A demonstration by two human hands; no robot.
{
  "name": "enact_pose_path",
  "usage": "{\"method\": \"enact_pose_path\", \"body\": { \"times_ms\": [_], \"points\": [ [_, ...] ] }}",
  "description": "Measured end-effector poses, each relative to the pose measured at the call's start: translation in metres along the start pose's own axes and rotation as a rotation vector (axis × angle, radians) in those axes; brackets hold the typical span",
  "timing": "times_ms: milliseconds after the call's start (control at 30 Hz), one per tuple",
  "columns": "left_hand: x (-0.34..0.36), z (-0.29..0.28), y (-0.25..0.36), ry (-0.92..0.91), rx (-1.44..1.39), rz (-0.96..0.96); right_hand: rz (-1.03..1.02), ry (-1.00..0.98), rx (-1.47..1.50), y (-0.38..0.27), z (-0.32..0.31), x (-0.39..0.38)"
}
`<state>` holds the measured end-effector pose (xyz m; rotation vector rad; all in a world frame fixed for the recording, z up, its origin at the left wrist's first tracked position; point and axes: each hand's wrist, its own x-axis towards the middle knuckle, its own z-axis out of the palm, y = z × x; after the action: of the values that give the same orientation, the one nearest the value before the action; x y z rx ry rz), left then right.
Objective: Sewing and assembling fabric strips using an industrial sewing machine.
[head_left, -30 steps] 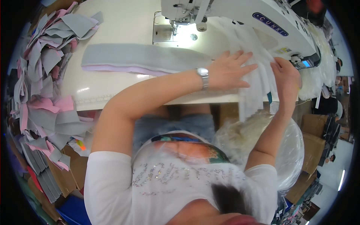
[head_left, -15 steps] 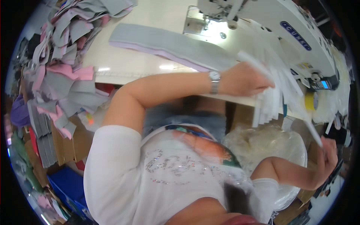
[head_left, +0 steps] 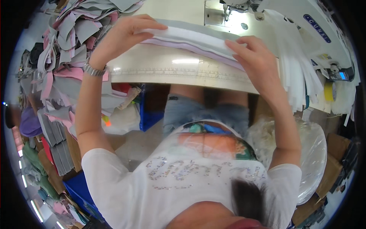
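A long flat stack of grey, white and pale lilac fabric strips (head_left: 190,40) lies across the cream sewing table (head_left: 179,70). My left hand (head_left: 124,32), with a metal watch on the wrist, rests on the stack's left end, fingers laid over the top white layer. My right hand (head_left: 253,57) presses on the stack's right end, fingers spread. Behind the stack stands a white sewing machine (head_left: 289,19), and a bundle of white strips (head_left: 295,74) hangs off the table beside my right hand.
A big heap of grey and pink fabric pieces (head_left: 63,65) covers the left side. A blue bin (head_left: 150,110) sits under the table. A clear plastic bag of white scraps (head_left: 309,152) stands at my right, with cardboard boxes (head_left: 335,160) beyond.
My left hand has moved from the white strips at the right over to the left end of the stack. My right hand has come up from low at my side onto the stack's right end.
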<state>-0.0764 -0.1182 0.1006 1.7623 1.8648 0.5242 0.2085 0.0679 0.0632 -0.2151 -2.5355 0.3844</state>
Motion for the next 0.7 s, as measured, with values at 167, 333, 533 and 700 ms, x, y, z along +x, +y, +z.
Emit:
{"method": "enact_pose_path", "body": {
  "times_ms": [167,333,533,700],
  "points": [
    [0.025,0.053,-0.026,0.383,0.606,0.274,0.035,-0.096,-0.036,0.025,0.048,-0.005],
    [0.079,0.119,0.023,0.391,0.181,0.516,0.015,-0.111,-0.022,0.027,0.046,-0.010],
    [0.095,0.128,0.021,0.384,0.085,0.474,0.243,-0.125,-0.060,0.030,0.014,-0.026],
    [0.090,0.123,0.014,0.417,0.101,0.435,0.413,-0.010,-0.116,0.049,-0.034,-0.040]
  ]
}}
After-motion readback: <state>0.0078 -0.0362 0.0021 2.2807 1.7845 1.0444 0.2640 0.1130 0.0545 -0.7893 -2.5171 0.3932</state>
